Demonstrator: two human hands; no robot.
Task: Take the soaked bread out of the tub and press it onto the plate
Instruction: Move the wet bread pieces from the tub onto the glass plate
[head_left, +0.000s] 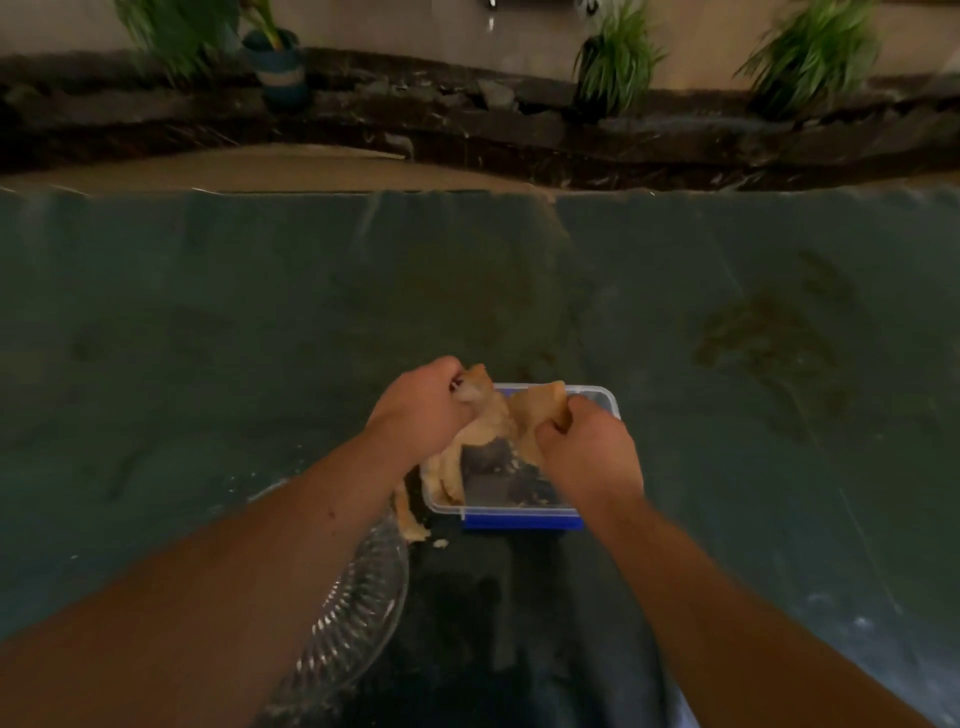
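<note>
- Head view: the left hand (423, 402) was closed on one end of the soaked bread (485, 421), and the right hand (584, 441) pinched the other, apparently sharing its weight so it would not tear.
- The bread hung over the tub (519, 512), sagging toward 7 o'clock.
- The glass plate (358, 597) waited on the bench (208, 364) at the tub's 7 o'clock, close enough for a short carry.

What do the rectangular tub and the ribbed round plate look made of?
Clear rectangular tub: likely glossy plastic, see-through walls, blue clip. Clear ribbed plate: glass or clear plastic, can't tell which; ridges catch light, dark surface shows through.
</note>
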